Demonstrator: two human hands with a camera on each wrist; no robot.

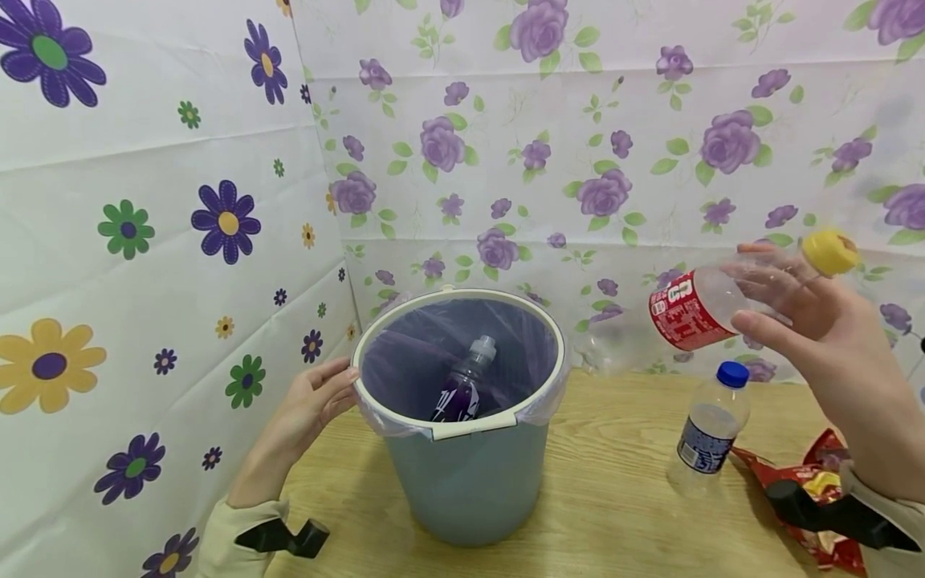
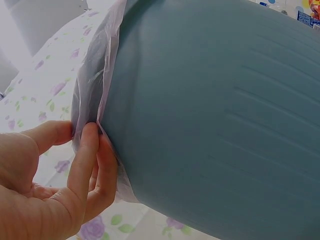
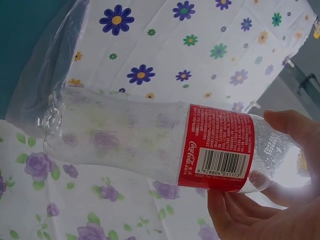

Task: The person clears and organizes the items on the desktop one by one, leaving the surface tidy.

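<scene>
A blue-grey trash bin (image 1: 470, 490) with a cream rim and a clear plastic liner stands on the wooden table. My left hand (image 1: 307, 413) pinches the bin's rim at its left side, thumb and fingers on either side of the liner (image 2: 100, 80) in the left wrist view. To the right of the bin, my right hand (image 1: 831, 337) grips a clear plastic Coca-Cola bottle (image 3: 125, 135) near its yellow-capped neck. The bottle has a red label, looks empty, and is tilted with its base toward the bin. Inside the bin lies a dark-labelled bottle (image 1: 460, 393) with a pale cap.
On the table (image 1: 614, 498), a clear bottle with a blue cap (image 1: 708, 433) stands upright right of the bin. Beside it lies a red snack bag (image 1: 817, 490), partly behind my right wrist. Flower-printed sheets (image 1: 499, 144) hang at the back and left.
</scene>
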